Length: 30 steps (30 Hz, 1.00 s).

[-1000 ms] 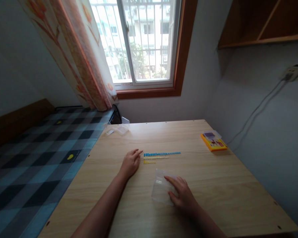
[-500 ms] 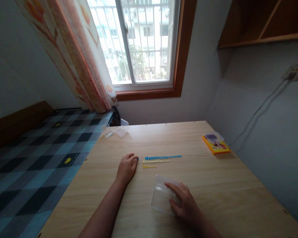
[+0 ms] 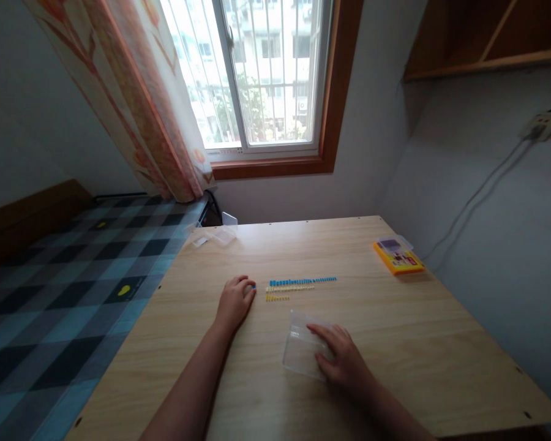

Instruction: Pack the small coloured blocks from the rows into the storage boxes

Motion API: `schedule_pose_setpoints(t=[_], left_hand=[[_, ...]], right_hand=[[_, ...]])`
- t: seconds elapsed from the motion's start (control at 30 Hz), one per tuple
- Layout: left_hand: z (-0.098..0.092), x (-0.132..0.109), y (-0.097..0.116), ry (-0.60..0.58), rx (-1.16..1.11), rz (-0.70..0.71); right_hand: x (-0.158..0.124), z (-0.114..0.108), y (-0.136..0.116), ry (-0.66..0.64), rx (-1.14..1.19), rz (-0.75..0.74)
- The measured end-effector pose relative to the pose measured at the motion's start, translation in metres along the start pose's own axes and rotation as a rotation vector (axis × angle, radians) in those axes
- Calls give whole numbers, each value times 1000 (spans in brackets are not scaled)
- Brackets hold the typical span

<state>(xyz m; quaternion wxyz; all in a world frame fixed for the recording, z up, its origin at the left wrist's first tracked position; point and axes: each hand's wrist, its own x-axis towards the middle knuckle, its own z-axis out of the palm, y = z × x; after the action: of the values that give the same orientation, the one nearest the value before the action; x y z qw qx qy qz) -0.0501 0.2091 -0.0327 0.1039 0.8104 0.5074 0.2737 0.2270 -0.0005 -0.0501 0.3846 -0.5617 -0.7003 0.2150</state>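
Observation:
Three rows of tiny pieces lie on the wooden table (image 3: 202, 367): a long blue row (image 3: 303, 282), a pale row (image 3: 290, 288) and a short yellow row (image 3: 277, 299). Just left of the rows, my left hand (image 3: 236, 301) rests on the table, its fingers closed on a small blue piece (image 3: 254, 286). A clear plastic box (image 3: 298, 352) lies nearer to me. Over its right side is my right hand (image 3: 342, 358), thumb and fingers apart, touching or just above the box.
Clear plastic containers (image 3: 223, 235) stand at the table's far left corner. An orange and yellow box (image 3: 398, 256) lies near the right edge. A checked bed (image 3: 87, 275) is on the left, and a window (image 3: 275, 73) is beyond the table.
The view has tilted slightly downward, so the table sits higher in the picture. Both hands hold nearly the same places and poses.

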Motion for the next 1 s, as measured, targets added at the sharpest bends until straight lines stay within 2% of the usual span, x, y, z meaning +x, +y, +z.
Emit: schedule_pose_setpoints(t=[0.13, 0.23, 0.4, 0.5, 0.57, 0.67, 0.83, 1.0], left_hand=[[-7, 2, 9, -2, -41, -14], [-21, -9, 29, 3, -90, -17], [-43, -63, 90, -184, -180, 56], [-43, -94, 124, -310, -166, 75], [-38, -103, 139, -375, -131, 69], [-29, -104, 147, -421, -65, 31], [-20, -96, 147, -423, 0, 6], [-29, -98, 144, -375, -26, 93]], right_hand=[[1, -2, 0, 5, -2, -19], [1, -4, 0, 8, -10, -28], [3, -6, -3, 16, -9, -25], [4, -7, -5, 12, 3, -20], [4, -7, -6, 15, 9, -22], [5, -8, -6, 24, 17, -31], [4, -8, -6, 28, 26, -33], [3, -10, -6, -16, 29, -40]])
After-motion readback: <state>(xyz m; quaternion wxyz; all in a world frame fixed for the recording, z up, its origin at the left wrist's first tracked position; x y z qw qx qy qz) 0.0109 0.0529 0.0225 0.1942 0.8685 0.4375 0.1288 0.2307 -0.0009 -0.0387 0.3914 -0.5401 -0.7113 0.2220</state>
